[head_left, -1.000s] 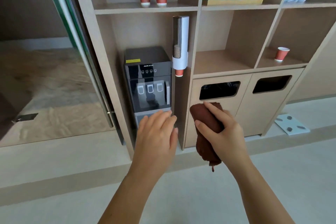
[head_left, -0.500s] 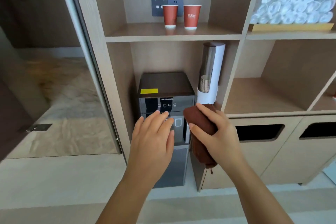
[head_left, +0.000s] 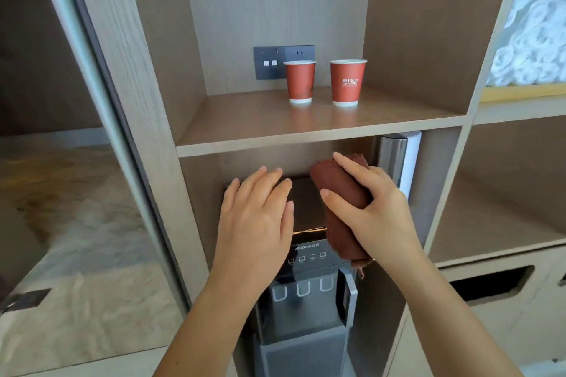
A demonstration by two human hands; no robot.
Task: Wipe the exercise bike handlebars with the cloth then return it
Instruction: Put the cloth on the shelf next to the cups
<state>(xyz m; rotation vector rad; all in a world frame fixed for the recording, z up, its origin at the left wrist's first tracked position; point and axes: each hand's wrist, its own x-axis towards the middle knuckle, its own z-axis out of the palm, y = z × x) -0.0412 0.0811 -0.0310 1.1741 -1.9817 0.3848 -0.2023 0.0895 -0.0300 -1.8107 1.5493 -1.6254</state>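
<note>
Two bare forearms reach up from the lower edge into a pale wood-grain shelving unit (head_left: 306, 139), in the lower compartment of its left-hand column. A dark grey water dispenser (head_left: 306, 309) stands in that compartment, and both hands are over its flat top.

On the left, the left hand (head_left: 257, 217) lies palm down with its fingers straight and close together, pointing toward the back of the compartment. It holds nothing. It may be resting on the dispenser's top, but the angle does not show contact.

Just beside it, the right hand (head_left: 376, 211) grips a rolled dark brown cloth (head_left: 340, 190). Thumb and fingers curl round the roll's middle, with the index finger laid over its upper end. The roll stands roughly upright, tilted a little to the left. Its frayed lower end hangs below the hand, in front of the dispenser's control panel.

On the shelf above, two red paper cups stand upright side by side, near but not touching. The left red paper cup (head_left: 300, 79) shows no clear print. The right red paper cup (head_left: 348, 81) reads "Hilton" in white, with a smaller line beneath it too fine to read. A grey wall socket plate (head_left: 269, 63) sits behind them.

The dispenser's panel bears the letters "AUX".
</note>
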